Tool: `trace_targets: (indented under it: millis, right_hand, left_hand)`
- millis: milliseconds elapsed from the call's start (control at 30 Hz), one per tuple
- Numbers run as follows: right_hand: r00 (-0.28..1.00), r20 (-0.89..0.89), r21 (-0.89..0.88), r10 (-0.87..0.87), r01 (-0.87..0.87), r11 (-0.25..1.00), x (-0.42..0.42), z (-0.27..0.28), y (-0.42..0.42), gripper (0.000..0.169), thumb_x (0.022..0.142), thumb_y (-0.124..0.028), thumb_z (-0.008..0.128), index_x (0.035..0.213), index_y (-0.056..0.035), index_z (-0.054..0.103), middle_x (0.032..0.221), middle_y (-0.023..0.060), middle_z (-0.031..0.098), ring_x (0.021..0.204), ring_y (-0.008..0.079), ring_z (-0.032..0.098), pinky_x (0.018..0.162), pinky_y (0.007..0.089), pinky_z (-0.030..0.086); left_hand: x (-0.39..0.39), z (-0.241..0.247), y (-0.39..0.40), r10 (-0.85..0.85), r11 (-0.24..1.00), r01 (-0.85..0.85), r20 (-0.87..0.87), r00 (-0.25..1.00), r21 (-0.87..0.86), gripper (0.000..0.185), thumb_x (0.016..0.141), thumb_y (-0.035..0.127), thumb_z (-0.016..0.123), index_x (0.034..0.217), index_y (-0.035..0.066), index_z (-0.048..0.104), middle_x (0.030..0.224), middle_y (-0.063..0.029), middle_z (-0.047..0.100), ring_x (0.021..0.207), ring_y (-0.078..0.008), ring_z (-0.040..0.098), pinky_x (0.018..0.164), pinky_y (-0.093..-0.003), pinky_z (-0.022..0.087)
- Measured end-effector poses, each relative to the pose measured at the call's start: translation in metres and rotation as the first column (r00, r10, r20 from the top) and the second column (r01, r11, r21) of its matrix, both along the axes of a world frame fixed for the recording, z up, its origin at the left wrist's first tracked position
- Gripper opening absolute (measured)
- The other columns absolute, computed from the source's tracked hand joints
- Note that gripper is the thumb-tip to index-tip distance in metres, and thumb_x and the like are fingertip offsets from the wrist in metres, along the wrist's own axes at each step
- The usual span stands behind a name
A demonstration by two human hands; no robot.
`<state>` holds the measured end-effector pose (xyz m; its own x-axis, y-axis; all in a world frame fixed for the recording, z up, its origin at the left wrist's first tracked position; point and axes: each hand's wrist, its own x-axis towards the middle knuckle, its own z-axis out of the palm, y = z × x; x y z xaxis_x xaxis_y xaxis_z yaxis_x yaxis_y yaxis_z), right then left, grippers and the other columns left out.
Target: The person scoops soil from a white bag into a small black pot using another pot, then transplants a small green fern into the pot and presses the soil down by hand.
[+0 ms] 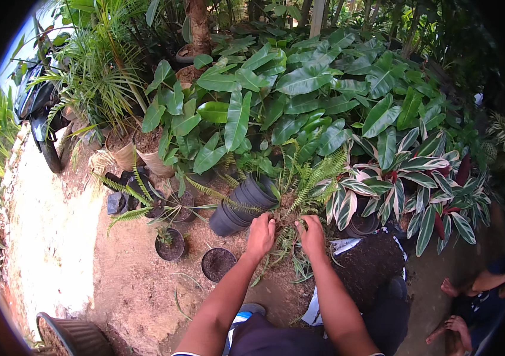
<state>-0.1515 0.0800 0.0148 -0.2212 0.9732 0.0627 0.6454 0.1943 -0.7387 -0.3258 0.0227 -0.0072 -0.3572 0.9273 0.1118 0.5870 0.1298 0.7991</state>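
Note:
Both hands reach forward to a clump of fern and roots (286, 219). My left hand (261, 236) is at the clump's left side, beside a stack of black plastic pots (239, 207) lying tilted. At the right side is my right hand (311, 236), its thumb and fingers bent close to the fern stems. Whether either hand grips a stem is too small to tell. Green fern fronds (319, 178) rise beyond the hands. A striped spider plant (301, 264) lies just below my right hand.
Soil-filled pots (219, 264) (170, 244) stand at the left. Dark potting soil (370, 264) lies on a sheet at the right, near variegated plants (421, 178). A large ribbed planter (74, 336) sits lower left. Another person (479, 307) is at the far right.

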Motion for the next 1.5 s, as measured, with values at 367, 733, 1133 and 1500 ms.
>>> trace_targets:
  millis: [367, 733, 1133, 1500]
  right_hand:
    - [0.993, -0.052, -0.108, -0.103, 0.097, 0.989, 0.026, -0.003, 0.017, 0.032, 0.091, -0.025, 0.074, 0.108, 0.0017, 0.070, 0.101, 0.0237, 0.071, 0.097, 0.0404, 0.067, 0.088, 0.0426, 0.051]
    - [0.925, -0.302, -0.388, -0.232, 0.103, 0.916, 0.042, 0.003, 0.023, 0.028, 0.093, -0.023, 0.069, 0.111, -0.0013, 0.069, 0.093, 0.0031, 0.069, 0.080, 0.0131, 0.063, 0.074, 0.0293, 0.050]
    - [0.952, -0.251, -0.382, -0.174, 0.067, 0.922, 0.043, -0.008, 0.003, 0.022, 0.094, -0.021, 0.067, 0.107, -0.0035, 0.068, 0.086, -0.0005, 0.065, 0.075, 0.0093, 0.060, 0.065, 0.0271, 0.047]
    - [0.966, -0.213, -0.197, -0.143, 0.101, 0.975, 0.038, 0.015, 0.010, 0.026, 0.092, -0.017, 0.067, 0.106, 0.0040, 0.066, 0.086, 0.0079, 0.066, 0.075, 0.0159, 0.061, 0.069, 0.0313, 0.048]
  left_hand:
    - [0.016, -0.047, 0.043, 0.539, 0.842, -0.386, 0.598, 0.593, -0.377, 0.042, 0.091, 0.032, 0.067, 0.093, -0.009, 0.073, 0.085, -0.0123, 0.072, 0.078, -0.0207, 0.064, 0.076, -0.0366, 0.051]
    - [0.009, -0.082, 0.055, 0.616, 0.783, -0.251, 0.765, 0.189, -0.569, 0.033, 0.085, 0.024, 0.078, 0.101, -0.004, 0.068, 0.104, -0.0129, 0.070, 0.090, -0.0265, 0.064, 0.081, -0.0446, 0.051]
    - [0.008, -0.040, 0.031, 0.597, 0.793, -0.211, 0.798, 0.085, -0.571, 0.024, 0.090, 0.020, 0.073, 0.099, -0.001, 0.069, 0.094, -0.0098, 0.069, 0.074, -0.0224, 0.067, 0.066, -0.0406, 0.055]
    - [0.005, -0.028, -0.009, 0.491, 0.871, -0.081, 0.854, 0.173, -0.485, 0.021, 0.091, 0.029, 0.073, 0.095, 0.009, 0.071, 0.088, 0.0028, 0.064, 0.069, -0.0107, 0.049, 0.062, -0.0292, 0.037]
